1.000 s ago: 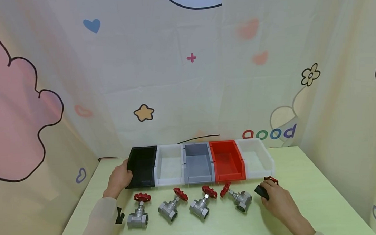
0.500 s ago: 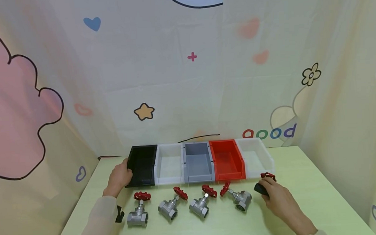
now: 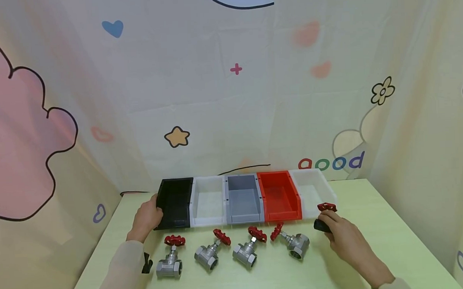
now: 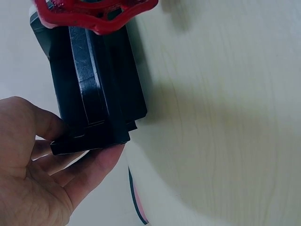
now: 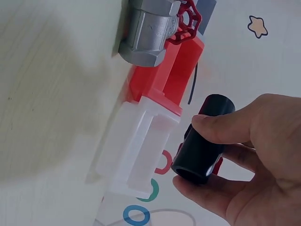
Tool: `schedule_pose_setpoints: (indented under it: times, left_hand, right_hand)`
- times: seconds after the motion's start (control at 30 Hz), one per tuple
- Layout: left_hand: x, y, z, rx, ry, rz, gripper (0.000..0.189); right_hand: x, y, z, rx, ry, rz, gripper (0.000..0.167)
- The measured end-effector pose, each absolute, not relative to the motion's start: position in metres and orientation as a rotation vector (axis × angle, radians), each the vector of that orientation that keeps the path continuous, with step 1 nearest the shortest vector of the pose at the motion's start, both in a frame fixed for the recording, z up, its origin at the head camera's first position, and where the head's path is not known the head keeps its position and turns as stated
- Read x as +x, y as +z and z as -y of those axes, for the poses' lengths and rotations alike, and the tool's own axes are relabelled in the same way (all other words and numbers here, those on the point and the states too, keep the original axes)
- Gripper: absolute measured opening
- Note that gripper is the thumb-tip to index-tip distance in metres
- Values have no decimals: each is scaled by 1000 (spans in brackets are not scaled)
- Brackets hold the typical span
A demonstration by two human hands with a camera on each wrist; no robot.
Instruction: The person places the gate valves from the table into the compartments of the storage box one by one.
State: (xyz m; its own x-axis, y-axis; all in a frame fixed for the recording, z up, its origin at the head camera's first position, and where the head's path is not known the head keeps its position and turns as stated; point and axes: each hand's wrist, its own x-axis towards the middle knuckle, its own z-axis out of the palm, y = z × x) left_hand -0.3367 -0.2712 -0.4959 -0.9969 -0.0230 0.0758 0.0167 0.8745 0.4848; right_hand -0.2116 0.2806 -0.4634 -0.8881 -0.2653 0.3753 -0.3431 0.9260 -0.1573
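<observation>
My left hand (image 3: 145,217) grips the left outer edge of the black bin (image 3: 174,223); in the left wrist view the thumb is on one side of its wall and the fingers on the other. My right hand (image 3: 345,238) pinches a black, tube-bodied valve (image 5: 202,141) between thumb and fingers. Its red handwheel (image 3: 327,207) points up and overlaps the front of the right-hand white bin (image 3: 330,192) in the head view. From the right wrist, the handwheel is mostly hidden behind the tube.
Between the black and right-hand white bins stand another white bin (image 3: 209,220), a grey bin (image 3: 245,217) and a red bin (image 3: 283,215). Before them lie several silver valves with red handwheels, including a leftmost valve (image 3: 169,267) and a rightmost valve (image 3: 298,245). A printed curtain (image 3: 214,90) hangs behind.
My right hand has raised the black valve slightly and shifted it toward the right-hand white bin, turning its handwheel more upright. The left hand stays on the black bin.
</observation>
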Motion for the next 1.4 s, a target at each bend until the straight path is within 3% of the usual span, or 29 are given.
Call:
schedule_pose_setpoints:
  times: [1.4]
  left_hand:
    - [-336,-496,271,-8,-764,2968,62]
  right_hand:
    - [-248,-431,-296,607,214,2657,49]
